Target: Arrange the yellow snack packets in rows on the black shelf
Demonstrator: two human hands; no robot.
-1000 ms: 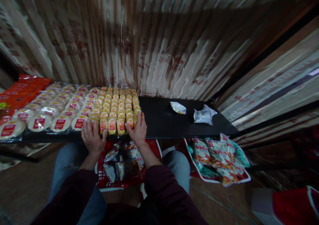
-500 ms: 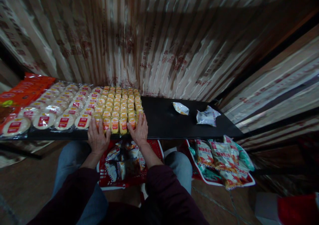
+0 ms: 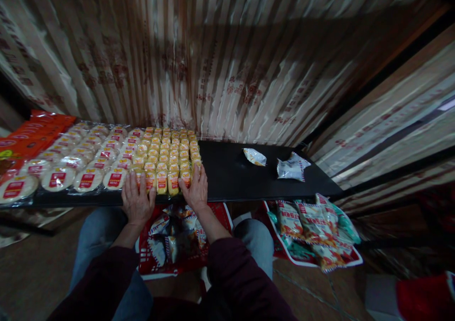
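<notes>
Small yellow wrapped cakes (image 3: 173, 182) with red labels stand in close rows on a black shelf (image 3: 231, 178). My left hand (image 3: 138, 202) rests at the front left corner of these rows, fingers stretched out over the packs. At the front right corner lies my right hand (image 3: 196, 188), its fingers extended along the outer row and the thumb on a front cake. Neither hand has a pack lifted. Left of the cakes are rows of round white wrapped cakes (image 3: 115, 178) with red labels.
Orange packages (image 3: 39, 130) lie at the far left. Two crumpled packets, one white (image 3: 255, 157) and one silvery (image 3: 292, 168), sit on the right of the shelf. Below are a red basket (image 3: 222, 216) of packets and another basket (image 3: 291, 259) of snack bags. A striped sheet (image 3: 227, 65) hangs behind.
The view has shifted slightly, so the shelf appears a little lower and farther left. Both hands stay at the front corners of the yellow cakes.
</notes>
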